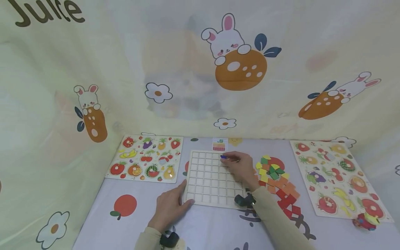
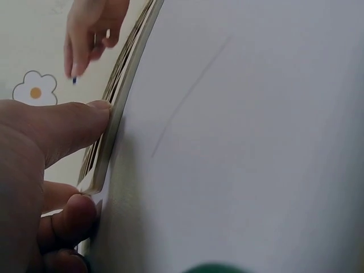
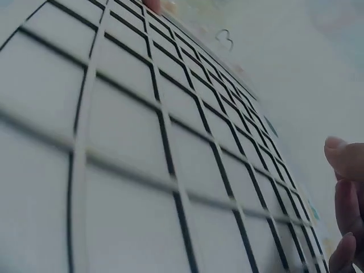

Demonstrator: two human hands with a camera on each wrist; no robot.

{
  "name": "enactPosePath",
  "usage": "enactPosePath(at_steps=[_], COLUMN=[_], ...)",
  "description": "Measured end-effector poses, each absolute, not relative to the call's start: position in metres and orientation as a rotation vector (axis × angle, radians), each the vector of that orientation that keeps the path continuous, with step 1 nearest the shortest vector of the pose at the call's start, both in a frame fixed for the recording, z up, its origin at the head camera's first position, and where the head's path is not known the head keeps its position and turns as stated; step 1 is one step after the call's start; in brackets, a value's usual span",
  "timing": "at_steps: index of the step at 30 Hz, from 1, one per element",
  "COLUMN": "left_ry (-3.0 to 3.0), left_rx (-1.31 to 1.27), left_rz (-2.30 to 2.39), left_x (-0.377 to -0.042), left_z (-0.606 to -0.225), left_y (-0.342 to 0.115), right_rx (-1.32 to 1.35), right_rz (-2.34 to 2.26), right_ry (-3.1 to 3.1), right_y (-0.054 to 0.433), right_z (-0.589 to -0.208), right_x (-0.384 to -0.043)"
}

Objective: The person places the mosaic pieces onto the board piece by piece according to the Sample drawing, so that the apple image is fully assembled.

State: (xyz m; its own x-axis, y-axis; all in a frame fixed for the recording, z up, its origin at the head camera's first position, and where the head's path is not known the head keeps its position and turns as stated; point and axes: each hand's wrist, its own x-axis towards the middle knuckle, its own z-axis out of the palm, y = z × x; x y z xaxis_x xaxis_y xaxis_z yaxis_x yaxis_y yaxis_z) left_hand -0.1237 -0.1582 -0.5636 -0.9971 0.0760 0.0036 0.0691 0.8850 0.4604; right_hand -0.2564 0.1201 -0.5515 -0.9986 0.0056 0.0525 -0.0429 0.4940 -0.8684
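Note:
A white grid board [image 1: 206, 180] with raised lines lies flat on the table. My left hand [image 1: 170, 206] holds its near left corner, the thumb along the near edge and the fingers by the left side; the left wrist view shows the thumb [image 2: 77, 125] against the board's edge. Over the far right part of the grid, my right hand [image 1: 241, 169] pinches a small blue piece [image 1: 223, 157] between thumb and fingertips. The squares seen in the right wrist view, on the grid board [image 3: 125, 125], hold no pieces.
Right of the board lies a loose pile of red, orange, yellow and green pieces [image 1: 282, 191]. Fruit puzzle boards lie at left [image 1: 142, 175] and right [image 1: 315, 205]. A small pattern card [image 1: 219, 144] sits behind the grid, and a colourful toy [image 1: 365, 221] at far right.

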Motion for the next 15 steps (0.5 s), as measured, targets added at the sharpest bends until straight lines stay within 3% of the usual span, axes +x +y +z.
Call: enactPosePath(at_steps=[6,15], left_ry=[3.037,3.047], left_rx=[0.124,0.135], left_rz=[0.748,0.736], left_x=[-0.124,-0.125], left_z=[-0.564,-0.568], left_y=[-0.16,-0.161], right_rx=[0.142,0.14], right_rz=[1.601,1.315], right_ry=[-2.696,-2.86], right_y=[0.089,0.068], right_z=[-0.558,-0.561], right_x=[-0.257,-0.261])
